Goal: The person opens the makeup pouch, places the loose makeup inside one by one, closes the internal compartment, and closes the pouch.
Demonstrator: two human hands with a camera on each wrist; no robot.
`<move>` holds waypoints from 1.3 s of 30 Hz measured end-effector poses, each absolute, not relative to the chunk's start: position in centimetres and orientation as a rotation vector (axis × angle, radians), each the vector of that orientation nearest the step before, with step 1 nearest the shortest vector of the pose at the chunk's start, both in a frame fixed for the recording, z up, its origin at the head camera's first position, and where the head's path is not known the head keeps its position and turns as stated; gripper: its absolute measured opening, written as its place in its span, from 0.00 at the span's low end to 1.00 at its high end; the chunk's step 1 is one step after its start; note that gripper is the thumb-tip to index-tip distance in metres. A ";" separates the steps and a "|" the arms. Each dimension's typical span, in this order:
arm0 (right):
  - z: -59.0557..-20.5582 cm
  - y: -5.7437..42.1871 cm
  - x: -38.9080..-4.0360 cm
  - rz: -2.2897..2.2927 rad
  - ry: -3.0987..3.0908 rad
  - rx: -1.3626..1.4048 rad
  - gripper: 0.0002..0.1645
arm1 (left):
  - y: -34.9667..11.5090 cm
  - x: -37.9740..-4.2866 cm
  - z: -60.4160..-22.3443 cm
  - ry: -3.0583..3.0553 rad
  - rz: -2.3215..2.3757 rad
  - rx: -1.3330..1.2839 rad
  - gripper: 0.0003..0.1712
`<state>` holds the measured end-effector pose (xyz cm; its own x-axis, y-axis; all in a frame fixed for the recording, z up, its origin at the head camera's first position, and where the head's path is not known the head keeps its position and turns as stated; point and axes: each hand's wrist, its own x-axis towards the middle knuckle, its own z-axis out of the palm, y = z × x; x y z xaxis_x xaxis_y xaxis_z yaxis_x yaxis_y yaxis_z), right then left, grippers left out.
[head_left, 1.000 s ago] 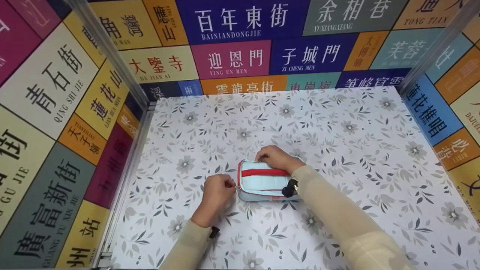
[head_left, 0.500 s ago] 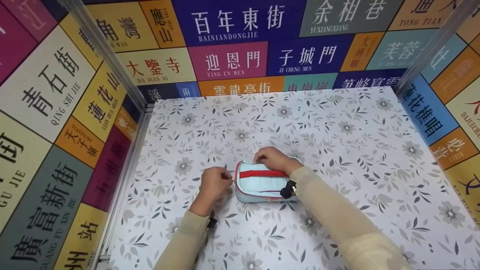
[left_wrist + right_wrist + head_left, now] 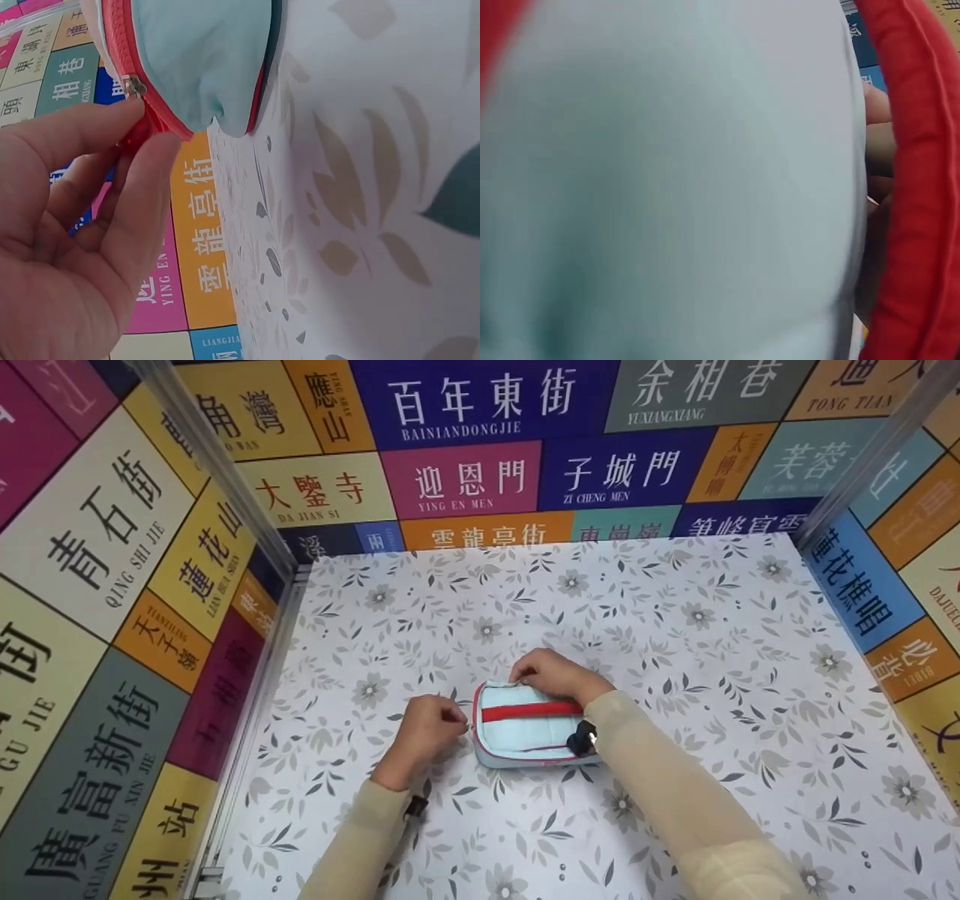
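A light blue zip pouch (image 3: 525, 735) with red trim and a red strap handle (image 3: 529, 709) lies on the table. At its left end my left hand (image 3: 431, 727) pinches the red zipper pull (image 3: 137, 135) between thumb and forefinger. The metal slider (image 3: 135, 86) sits on the red zipper (image 3: 124, 37) just above those fingertips in the left wrist view. My right hand (image 3: 555, 671) reaches over the pouch and grips its far upper edge with curled fingers. Close up in the right wrist view, the pale pouch top and red strap partly hide the right fingers (image 3: 879, 142).
A white table covering (image 3: 637, 622) with grey flowers and leaves lies under the pouch. Colourful panels with street names (image 3: 461, 476) stand along the back and both sides. A metal rail (image 3: 255, 720) runs down the left edge.
My left hand has moved slightly up and left from the pouch's near left corner, along its left end. The right hand stays at the far edge.
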<state>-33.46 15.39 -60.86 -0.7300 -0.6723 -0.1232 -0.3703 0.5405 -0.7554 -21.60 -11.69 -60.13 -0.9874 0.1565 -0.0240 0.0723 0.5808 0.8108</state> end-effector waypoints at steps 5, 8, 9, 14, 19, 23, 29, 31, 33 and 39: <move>-60.7 15.3 -33.4 -1.018 2.357 -0.908 0.13 | -12.1 -21.9 -60.4 2.587 1.482 0.197 0.06; -60.8 15.3 -33.1 -1.015 2.355 -0.968 0.12 | -12.2 -22.1 -60.6 2.548 1.501 0.170 0.05; -60.9 15.3 -33.1 -1.017 2.353 -0.992 0.11 | -12.2 -22.2 -60.7 2.547 1.499 0.160 0.05; -61.4 15.2 -32.9 -1.016 2.349 -1.052 0.11 | -11.9 -22.7 -60.5 2.613 1.438 0.157 0.05; -61.6 15.1 -32.9 -1.017 2.342 -1.079 0.10 | -11.8 -23.4 -60.1 2.712 1.346 0.214 0.04; -61.6 15.0 -33.0 -1.023 2.341 -1.107 0.10 | -11.9 -24.2 -60.0 2.730 1.316 0.201 0.05; -61.5 15.0 -33.1 -1.008 2.342 -1.105 0.10 | -11.9 -25.5 -59.9 2.727 1.279 0.199 0.06; -61.4 15.0 -33.2 -1.002 2.343 -1.103 0.10 | -11.9 -26.0 -59.9 2.732 1.257 0.226 0.06; -61.3 15.0 -33.2 -0.996 2.344 -1.106 0.10 | -11.9 -26.4 -59.9 2.732 1.238 0.257 0.06; -60.9 15.0 -33.3 -0.984 2.323 -1.094 0.11 | -11.8 -27.5 -59.7 2.690 1.209 0.301 0.03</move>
<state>-33.33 15.00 -60.91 -0.6196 -0.7834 -0.0488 -0.5099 0.4489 -0.7338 -27.47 -11.80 -59.72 -0.9638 0.2549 -0.0779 0.1110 0.6495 0.7522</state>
